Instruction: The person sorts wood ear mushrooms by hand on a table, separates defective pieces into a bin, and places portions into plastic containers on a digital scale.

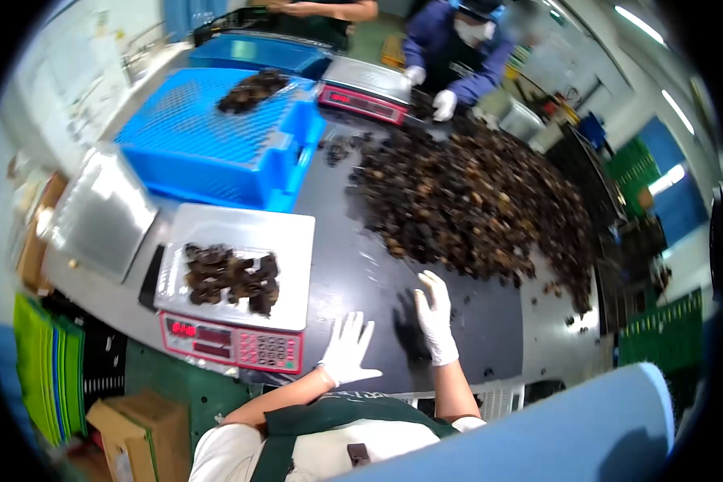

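My left hand [348, 352], in a white glove, is held low over the dark tabletop just right of the near scale [230, 341], fingers spread and holding nothing. My right hand [436, 320], also gloved, reaches forward with its fingers stretched out, close to the near edge of a big pile [474, 197] of dark brown, shell-like pieces. Nothing shows in its grasp. The scale has a red front with a lit display. On its pan lies a clear tray [177, 273] holding several dark pieces [231, 277] in rows; their exact kind is unclear.
Behind the near scale stands an upturned blue crate [193, 120] with a dark clump [253, 90] on top. A second scale [365, 92] is beyond it. Across the table a co-worker [458, 60] in purple sleeves works by the pile. Clear trays [104, 213] are stacked at left.
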Motion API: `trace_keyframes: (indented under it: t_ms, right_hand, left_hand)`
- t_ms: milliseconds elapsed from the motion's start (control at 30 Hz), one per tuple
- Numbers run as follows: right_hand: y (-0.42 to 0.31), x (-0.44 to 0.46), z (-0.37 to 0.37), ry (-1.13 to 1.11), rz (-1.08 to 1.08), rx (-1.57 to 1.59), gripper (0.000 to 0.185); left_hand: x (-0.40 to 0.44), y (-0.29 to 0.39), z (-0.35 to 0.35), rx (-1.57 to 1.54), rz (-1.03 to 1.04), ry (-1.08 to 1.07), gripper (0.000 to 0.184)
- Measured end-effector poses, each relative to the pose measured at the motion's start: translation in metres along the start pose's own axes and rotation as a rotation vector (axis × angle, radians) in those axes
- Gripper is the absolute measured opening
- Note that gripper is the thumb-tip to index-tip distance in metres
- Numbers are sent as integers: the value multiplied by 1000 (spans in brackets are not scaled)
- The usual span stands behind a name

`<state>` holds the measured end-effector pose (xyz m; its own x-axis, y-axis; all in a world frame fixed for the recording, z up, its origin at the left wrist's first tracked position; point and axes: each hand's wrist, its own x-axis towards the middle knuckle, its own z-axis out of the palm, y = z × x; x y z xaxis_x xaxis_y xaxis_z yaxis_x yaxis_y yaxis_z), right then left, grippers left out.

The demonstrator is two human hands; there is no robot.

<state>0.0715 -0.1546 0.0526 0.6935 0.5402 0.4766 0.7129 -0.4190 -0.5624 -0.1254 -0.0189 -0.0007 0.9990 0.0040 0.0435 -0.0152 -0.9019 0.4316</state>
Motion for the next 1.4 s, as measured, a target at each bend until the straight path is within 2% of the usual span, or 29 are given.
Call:
trace_keyframes:
  t_ms: [67,133,167,200,333,400,467,533,567,600,667,700,733,800,833,867,900,933,967,1000,1067,1133,1200,1333,1367,1400]
  right_hand:
    - [62,-34,-43,134,71,-199,25]
    - [110,-65,-77,304,376,-95,17]
    - [130,-74,-83,419,432,-99,16]
    - [147,-79,-89,415,434,-158,17]
    - [157,-37,-60,236,228,-261,22]
    - [147,-9,-34,250,54,-361,27]
    - [137,11,-22,38,63,-139,27]
    - [139,12,-17,-169,-20,-106,24]
    - [148,4,-18,-189,-13,-85,20]
    - [153,-4,-31,-195,43,-93,17]
    - [165,-28,-84,-244,122,-130,15]
    - [174,-47,-111,-305,184,-150,14]
    - [183,-67,-138,-364,248,-168,13]
    - [186,-107,-192,-363,467,-28,10]
    - [181,-123,-214,-213,448,-88,9]
    - [176,-141,-231,-65,428,-149,10]
    - [174,-162,-242,70,524,-102,11]
    - [171,-180,-249,207,614,-52,13]
    - [167,-196,-255,282,705,-25,14]
    - [160,-209,-258,357,797,3,14]
    - [149,-226,-258,403,878,-24,17]
    - [148,-235,-250,421,820,-21,18]
    - [136,-228,-252,404,858,30,16]
    - [125,-229,-265,398,853,3,17]
    - [127,-237,-271,410,820,-37,18]
    - [128,-246,-278,421,791,-76,19]
  left_hand:
    - [0,6,13,52,-22,-14,118]
    - [11,14,20,74,-3,-34,120]
    - [18,19,22,97,-14,-33,121]
    - [28,24,24,100,4,-50,121]
    - [85,42,32,55,34,-47,120]
    - [117,47,37,23,35,27,122]
    - [150,51,52,61,41,21,122]
    - [180,69,57,80,71,117,110]
    - [200,94,21,-87,92,-67,92]
    - [204,104,29,-189,217,52,80]
    - [204,127,62,-334,336,115,81]
    - [198,138,78,-348,417,63,83]
    - [190,149,89,-506,447,-88,81]
    - [175,163,78,-667,448,-196,75]
    - [174,160,56,-577,529,-89,73]
    - [168,149,33,-509,523,-18,77]
    - [161,136,13,-400,496,-11,87]
    - [152,119,0,-344,430,-90,96]
    - [127,95,13,-139,390,-53,104]
    - [112,88,9,10,265,-215,109]
    - [96,75,32,243,240,-322,112]
    - [115,105,50,232,246,-240,98]
    - [143,154,67,8,351,-223,88]
    - [154,248,115,-375,682,-298,80]
    - [145,258,118,-491,744,-235,76]
    - [149,260,108,-403,815,-226,80]
